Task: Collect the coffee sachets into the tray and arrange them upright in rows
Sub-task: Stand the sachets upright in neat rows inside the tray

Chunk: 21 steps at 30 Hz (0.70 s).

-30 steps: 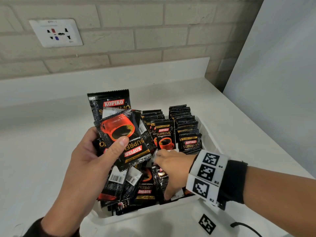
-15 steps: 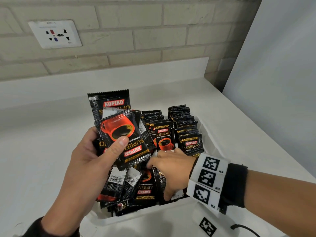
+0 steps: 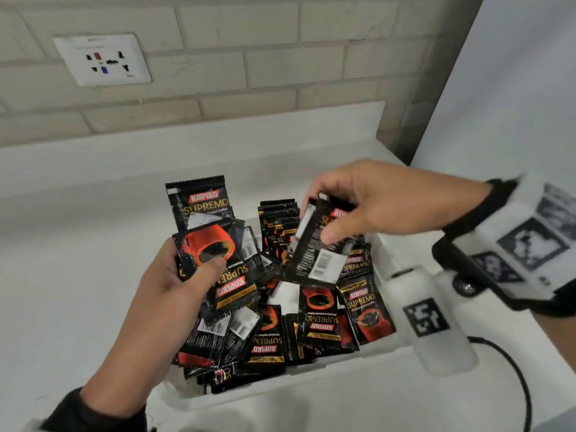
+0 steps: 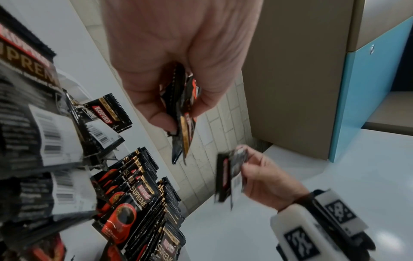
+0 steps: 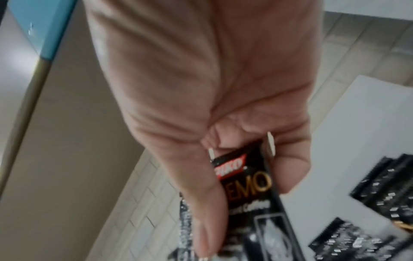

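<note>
The glossy black foil coffee sachets point(image 3: 364, 302) read "KOPIKO" on a red band, "SUPREMO" in gold and "Premium Instant Coffee" in small white type, and several show white barcode panels point(image 3: 324, 263) on their backs.

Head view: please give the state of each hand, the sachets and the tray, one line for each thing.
Left hand: holds a fanned stack of sachets.
Right hand: pinches lifted sachets above the tray.
Upright rows: standing at the tray's far end.
Loose sachets: lying jumbled.
Tray: partly arranged.

Loose sachets point(image 3: 314, 325) across the tray's point(image 3: 311, 381) near half, countertop point(image 3: 62, 275) alongside.
</note>
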Available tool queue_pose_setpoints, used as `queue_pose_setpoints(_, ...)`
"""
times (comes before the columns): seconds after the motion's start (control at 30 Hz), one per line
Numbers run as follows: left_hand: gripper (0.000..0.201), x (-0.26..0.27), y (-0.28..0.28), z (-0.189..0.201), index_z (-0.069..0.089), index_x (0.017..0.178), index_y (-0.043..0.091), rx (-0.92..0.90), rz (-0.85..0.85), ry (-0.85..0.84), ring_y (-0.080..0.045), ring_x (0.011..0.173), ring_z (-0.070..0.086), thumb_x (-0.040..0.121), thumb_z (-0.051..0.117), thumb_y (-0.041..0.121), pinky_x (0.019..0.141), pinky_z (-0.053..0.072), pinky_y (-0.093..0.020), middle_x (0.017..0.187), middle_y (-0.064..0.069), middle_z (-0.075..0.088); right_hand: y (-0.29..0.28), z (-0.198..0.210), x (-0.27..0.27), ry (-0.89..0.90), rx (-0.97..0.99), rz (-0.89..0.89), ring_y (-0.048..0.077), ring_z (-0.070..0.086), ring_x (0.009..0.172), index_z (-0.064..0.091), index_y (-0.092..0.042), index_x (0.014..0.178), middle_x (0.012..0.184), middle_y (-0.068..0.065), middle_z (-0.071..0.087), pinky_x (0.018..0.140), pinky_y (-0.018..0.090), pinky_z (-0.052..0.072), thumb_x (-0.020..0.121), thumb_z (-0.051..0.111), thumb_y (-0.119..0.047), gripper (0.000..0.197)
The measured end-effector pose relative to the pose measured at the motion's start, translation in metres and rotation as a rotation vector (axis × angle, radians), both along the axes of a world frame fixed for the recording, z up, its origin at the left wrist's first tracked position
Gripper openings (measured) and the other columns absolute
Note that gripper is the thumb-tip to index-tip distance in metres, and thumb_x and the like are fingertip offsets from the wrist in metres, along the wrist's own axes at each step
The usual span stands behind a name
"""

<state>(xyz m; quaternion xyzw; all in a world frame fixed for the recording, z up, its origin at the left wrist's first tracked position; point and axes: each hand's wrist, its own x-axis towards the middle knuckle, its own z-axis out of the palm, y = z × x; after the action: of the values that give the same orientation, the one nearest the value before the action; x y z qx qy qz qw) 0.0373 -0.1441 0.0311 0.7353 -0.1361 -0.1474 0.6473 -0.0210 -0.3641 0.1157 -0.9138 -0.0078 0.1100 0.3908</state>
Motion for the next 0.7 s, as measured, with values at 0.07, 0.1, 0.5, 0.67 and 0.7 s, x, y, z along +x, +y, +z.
queue_pose_setpoints(0.07,0.016,-0.003,-0.005,0.001,0.064,0.091,0.036,-0.006,-0.059,0.038,-0.022,0.086,0.070,0.082,0.068,0.023,0.090,0.049,-0.051,0.091,0.002,0.073,0.005,0.011,0.002,-0.048,0.087,0.002,0.018,0.068,0.086,0.057,-0.028,0.086,0.094,0.000,0.070,0.083,0.035,0.054,0.073,0.072,-0.007,0.029)
queue_pose_setpoints(0.1,0.017,-0.005,-0.008,0.002,0.063,0.095,0.032,-0.025,-0.095,0.062,-0.020,0.086,0.071,0.082,0.067,0.023,0.089,0.050,-0.048,0.094,0.000,0.073,0.010,0.013,0.004,-0.060,0.087,0.008,0.019,0.068,0.085,0.056,-0.026,0.086,0.093,0.002,0.071,0.081,0.033,0.055,0.072,0.073,-0.007,0.029)
queue_pose_setpoints(0.5,0.045,-0.017,-0.013,0.019,0.066,0.091,0.037,-0.050,-0.162,-0.028,-0.013,0.087,0.070,0.053,0.083,0.052,0.073,0.054,-0.032,0.105,-0.004,0.068,0.038,-0.003,0.017,-0.173,0.036,-0.020,0.003,0.050,0.061,0.051,-0.026,0.090,0.093,0.000,0.053,0.059,0.018,0.049,0.067,0.080,-0.019,0.038)
queue_pose_setpoints(0.67,0.036,-0.015,-0.007,0.022,0.067,0.084,0.035,-0.065,-0.078,-0.051,-0.013,0.079,0.072,0.052,0.083,0.036,0.072,0.052,-0.034,0.087,0.007,0.075,0.007,0.004,0.007,-0.214,0.158,-0.150,0.008,0.059,0.060,0.054,-0.022,0.086,0.087,0.002,0.057,0.058,0.018,0.054,0.079,0.068,-0.010,0.019)
queue_pose_setpoints(0.7,0.039,-0.012,-0.003,0.022,0.068,0.084,0.037,-0.075,-0.058,-0.044,-0.015,0.080,0.072,0.049,0.086,0.038,0.075,0.053,-0.038,0.088,0.006,0.075,-0.003,0.005,0.003,-0.218,0.127,-0.178,0.006,0.058,0.058,0.056,-0.021,0.085,0.083,0.001,0.059,0.057,0.016,0.053,0.081,0.065,-0.009,0.016)
